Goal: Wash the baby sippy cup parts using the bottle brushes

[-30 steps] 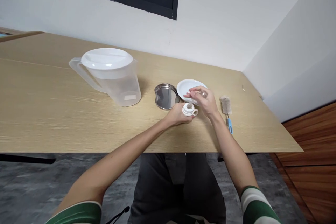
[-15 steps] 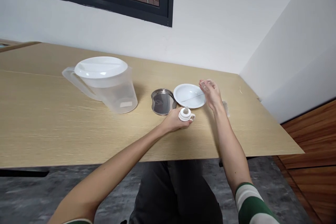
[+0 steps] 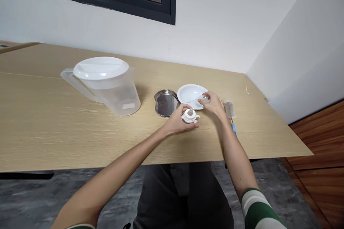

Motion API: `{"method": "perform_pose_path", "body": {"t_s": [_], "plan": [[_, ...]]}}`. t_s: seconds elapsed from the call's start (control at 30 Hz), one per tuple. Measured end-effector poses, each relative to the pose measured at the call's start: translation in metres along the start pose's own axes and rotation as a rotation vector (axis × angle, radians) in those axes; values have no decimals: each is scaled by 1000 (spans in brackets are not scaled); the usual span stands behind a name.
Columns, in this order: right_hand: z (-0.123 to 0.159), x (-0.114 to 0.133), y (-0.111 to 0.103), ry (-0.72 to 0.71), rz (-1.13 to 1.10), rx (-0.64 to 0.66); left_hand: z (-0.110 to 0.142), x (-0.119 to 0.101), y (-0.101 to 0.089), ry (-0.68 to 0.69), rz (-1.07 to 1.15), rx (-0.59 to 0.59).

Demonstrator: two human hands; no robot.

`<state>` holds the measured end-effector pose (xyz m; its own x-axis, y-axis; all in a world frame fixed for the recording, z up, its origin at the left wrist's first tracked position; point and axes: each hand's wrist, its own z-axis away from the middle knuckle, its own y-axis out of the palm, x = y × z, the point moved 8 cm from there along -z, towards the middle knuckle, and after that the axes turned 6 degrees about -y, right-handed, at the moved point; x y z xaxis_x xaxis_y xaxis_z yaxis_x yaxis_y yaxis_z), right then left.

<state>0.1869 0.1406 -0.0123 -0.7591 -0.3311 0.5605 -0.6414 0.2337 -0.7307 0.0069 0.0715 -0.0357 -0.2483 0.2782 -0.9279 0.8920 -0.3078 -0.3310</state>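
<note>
My left hand [image 3: 177, 120] is closed around what looks like a baby bottle [image 3: 190, 116], seen from above. It has a white collar, a small translucent teat-like tip and a white handle loop to the right. Just right of it, my right hand [image 3: 213, 104] pinches a clear cap [image 3: 205, 98] over the right side of a white oval dish [image 3: 185, 92]. A thin, wire-like line crosses the dish; whether it touches the cap, I cannot tell. Left of the dish, against its edge, sits a shiny metal kidney tray [image 3: 166, 105], partly behind my left fingers.
A large translucent pitcher [image 3: 114, 94] with a white lid stands to the left on the wooden table [image 3: 67, 128]. Beside my right forearm lies a bottle brush [image 3: 230, 110] with a blue handle. A small white curved strip [image 3: 247, 90] lies near the right wall.
My right hand has come down and left with the clear cap, nearer the baby bottle. More of the brush shows beside my forearm. My left hand keeps its hold almost in place.
</note>
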Motion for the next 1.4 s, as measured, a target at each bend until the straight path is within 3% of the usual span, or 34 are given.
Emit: {"method": "perform_pose_path", "body": {"t_s": [0.13, 0.43, 0.6, 0.7, 0.8, 0.9, 1.0, 1.17, 1.4], "plan": [[6, 1, 2, 14, 162, 15, -1, 2, -2, 0, 35, 21], [9, 0, 8, 18, 306, 26, -2, 0, -5, 40, 26, 111], [10, 3, -1, 8, 217, -86, -2, -1, -7, 10, -28, 84], [9, 16, -9, -85, -11, -165, -2, -2, -9, 5, -77, 76], [11, 41, -5, -252, -319, -67, -2, -1, -6, 27, -97, 92], [20, 69, 5, -387, -452, 115, -2, 4, -4, 11, -110, 92], [28, 85, 14, -446, -410, 214, -3, 9, -2, -24, -140, 65], [33, 90, 20, -456, -323, 239, -6, 17, -5, -47, -172, -13], [34, 96, 17, -477, -304, 276, -8, 22, -1, -83, 4, -12]]}}
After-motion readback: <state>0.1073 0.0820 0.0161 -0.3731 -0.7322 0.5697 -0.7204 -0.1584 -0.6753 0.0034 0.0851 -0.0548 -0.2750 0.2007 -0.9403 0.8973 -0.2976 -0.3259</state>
